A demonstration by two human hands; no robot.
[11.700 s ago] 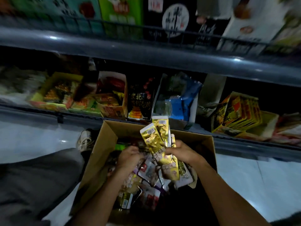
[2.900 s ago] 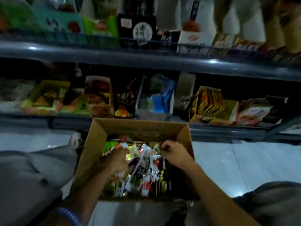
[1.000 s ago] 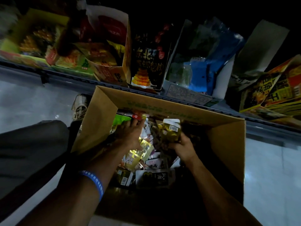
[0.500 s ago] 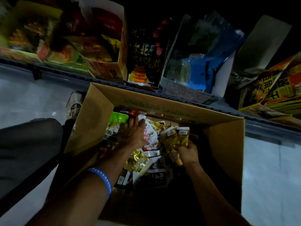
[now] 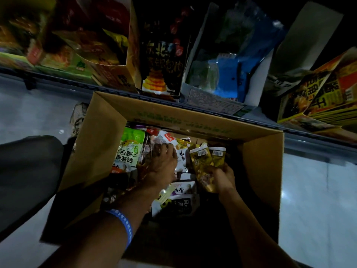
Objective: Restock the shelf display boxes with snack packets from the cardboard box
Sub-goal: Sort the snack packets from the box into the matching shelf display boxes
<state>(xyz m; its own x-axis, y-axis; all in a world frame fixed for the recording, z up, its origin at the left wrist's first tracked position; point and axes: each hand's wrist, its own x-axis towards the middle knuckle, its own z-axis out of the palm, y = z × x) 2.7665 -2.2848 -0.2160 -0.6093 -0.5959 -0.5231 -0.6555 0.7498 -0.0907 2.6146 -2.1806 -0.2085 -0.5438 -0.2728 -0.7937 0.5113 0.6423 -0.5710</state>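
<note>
Both hands work inside the open brown cardboard box (image 5: 258, 163) on the floor below the shelf. Right hand (image 5: 224, 177) grips a small fan of glossy gold foil snack packets (image 5: 202, 163) by their lower ends, barcode tops up. Left hand (image 5: 164, 163) lies knuckles-up on the loose mixed packets (image 5: 129, 151); fingertips buried, so grasp cannot be told. Judgement: packets light, limp, slick; hold across the flat seam edge, several together. Shelf display boxes (image 5: 164, 60) stand just behind the carton. Near half of the box interior is in shadow; labels on the left blurred.
</note>
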